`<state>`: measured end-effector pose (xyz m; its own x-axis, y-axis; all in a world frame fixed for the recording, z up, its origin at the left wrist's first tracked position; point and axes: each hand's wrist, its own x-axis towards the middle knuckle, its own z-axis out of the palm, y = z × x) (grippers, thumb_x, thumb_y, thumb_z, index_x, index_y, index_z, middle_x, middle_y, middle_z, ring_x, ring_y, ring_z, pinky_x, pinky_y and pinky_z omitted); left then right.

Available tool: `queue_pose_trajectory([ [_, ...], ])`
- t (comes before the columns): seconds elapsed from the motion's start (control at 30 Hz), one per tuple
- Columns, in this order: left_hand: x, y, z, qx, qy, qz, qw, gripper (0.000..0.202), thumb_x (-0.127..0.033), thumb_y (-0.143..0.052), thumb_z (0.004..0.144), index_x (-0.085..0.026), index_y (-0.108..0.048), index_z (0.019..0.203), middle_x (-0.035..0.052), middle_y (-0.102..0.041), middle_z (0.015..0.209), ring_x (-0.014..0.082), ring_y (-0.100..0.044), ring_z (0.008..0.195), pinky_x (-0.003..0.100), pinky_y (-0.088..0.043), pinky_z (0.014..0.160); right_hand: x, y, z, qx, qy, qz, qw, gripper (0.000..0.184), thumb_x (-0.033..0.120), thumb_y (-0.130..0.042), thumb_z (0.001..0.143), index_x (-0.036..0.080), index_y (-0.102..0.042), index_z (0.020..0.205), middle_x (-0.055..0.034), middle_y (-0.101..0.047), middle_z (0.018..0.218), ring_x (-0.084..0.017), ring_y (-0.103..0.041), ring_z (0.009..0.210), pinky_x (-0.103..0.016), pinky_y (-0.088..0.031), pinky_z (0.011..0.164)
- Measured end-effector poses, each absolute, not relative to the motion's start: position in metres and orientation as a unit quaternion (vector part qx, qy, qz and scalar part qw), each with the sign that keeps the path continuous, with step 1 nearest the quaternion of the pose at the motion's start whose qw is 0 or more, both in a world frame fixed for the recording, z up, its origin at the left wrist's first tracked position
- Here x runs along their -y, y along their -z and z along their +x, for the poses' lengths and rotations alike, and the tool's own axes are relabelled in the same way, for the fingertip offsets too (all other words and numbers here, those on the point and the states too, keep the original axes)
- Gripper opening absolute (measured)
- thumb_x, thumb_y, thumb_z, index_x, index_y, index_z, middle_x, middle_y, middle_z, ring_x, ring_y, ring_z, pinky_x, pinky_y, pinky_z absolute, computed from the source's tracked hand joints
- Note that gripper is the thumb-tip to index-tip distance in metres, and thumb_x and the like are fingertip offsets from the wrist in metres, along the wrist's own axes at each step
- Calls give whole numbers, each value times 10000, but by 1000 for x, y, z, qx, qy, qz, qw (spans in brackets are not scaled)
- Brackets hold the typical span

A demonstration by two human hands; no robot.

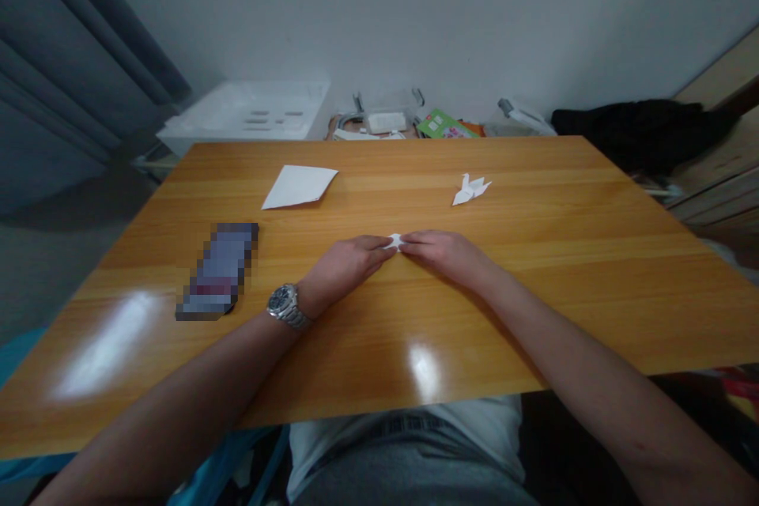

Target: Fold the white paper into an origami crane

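A small piece of white folded paper (395, 242) lies low over the middle of the wooden table, mostly covered by fingers. My left hand (354, 262), with a metal watch on its wrist, pinches the left side of it. From the other side my right hand (442, 251) has its fingers closed on the paper's right side. The fingertips of both hands nearly meet there. Beyond my right hand stands a white origami bird (471, 189) with raised neck and wings. A larger white paper sheet (300, 186) rests farther back on the left.
A pixelated phone (219, 272) lies on the table (379, 348) left of my left forearm. Behind the far edge are a white tray (249, 115), a clear container (388, 122), a green booklet (444, 125) and a dark cloth (640, 130). A grey curtain hangs at left.
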<state>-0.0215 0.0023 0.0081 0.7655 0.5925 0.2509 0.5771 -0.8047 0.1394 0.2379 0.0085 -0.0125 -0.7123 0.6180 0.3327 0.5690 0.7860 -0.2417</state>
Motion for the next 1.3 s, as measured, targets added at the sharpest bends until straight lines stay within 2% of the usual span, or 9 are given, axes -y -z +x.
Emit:
queue_pose_trajectory([
  [0.17,1,-12,-20,-320,-117,940,21,319,-222,-522,1016,-194,-631,1315,112,-658,1353,233,-679,1159,368,-564,997,-7,9,236,924,-46,-331,185,316,176,-556,1008,240,-694,1285,-90,-705,1319,-243,-700,1159,-405,-582,1004],
  [0.33,3,-12,-24,-305,-112,945,24,400,-168,-503,995,-172,-571,1390,134,-594,1431,246,-619,1256,391,-527,1062,-3,2,238,932,-51,-315,170,314,263,-586,1001,169,-699,1279,-162,-663,1366,-296,-673,1201,-471,-561,1030],
  [0.43,6,-12,-27,-301,-108,947,22,424,-171,-470,1004,-162,-546,1422,149,-578,1447,255,-588,1299,420,-491,1104,0,1,242,932,-59,-313,175,330,263,-595,997,198,-683,1308,-140,-631,1416,-286,-644,1251,-478,-535,1069],
  [0.63,9,-13,-28,-307,-97,947,10,452,-170,-428,1016,-176,-516,1460,141,-552,1487,254,-565,1335,426,-467,1122,4,2,249,934,-80,-305,166,496,367,-624,985,233,-557,1458,-132,-555,1500,-292,-583,1337,-487,-515,1095],
  [0.73,9,-12,-29,-310,-93,946,13,465,-174,-415,1021,-177,-498,1478,135,-535,1508,250,-562,1343,416,-460,1129,1,5,250,934,-81,-307,165,447,343,-595,1003,263,-573,1442,-105,-548,1513,-272,-565,1358,-480,-499,1116],
  [0.83,7,-12,-32,-307,-85,947,34,476,-169,-402,1022,-170,-488,1490,121,-494,1547,236,-551,1360,397,-443,1148,-2,9,251,933,-78,-309,168,362,290,-540,1027,236,-639,1371,-104,-566,1497,-255,-567,1356,-464,-491,1126],
  [0.93,4,-14,-37,-297,-75,950,64,483,-173,-402,1017,-192,-492,1492,84,-461,1576,204,-551,1363,356,-442,1149,-4,11,253,931,-88,-307,174,366,269,-497,1042,213,-634,1377,-109,-575,1487,-239,-578,1345,-450,-493,1128],
  [1.13,1,-20,-40,-295,-102,947,70,411,-204,-414,1027,-169,-614,1384,104,-551,1500,216,-545,1370,409,-408,1184,-3,10,258,930,-101,-309,170,401,267,-485,1047,243,-578,1437,-73,-543,1521,-214,-561,1365,-426,-474,1155],
  [1.3,1,-19,-40,-294,-100,947,79,426,-198,-412,1024,-166,-590,1410,107,-550,1499,214,-569,1346,395,-438,1161,-3,7,262,935,-95,-290,181,366,259,-506,1040,217,-631,1382,-97,-571,1491,-233,-572,1354,-440,-487,1140],
])
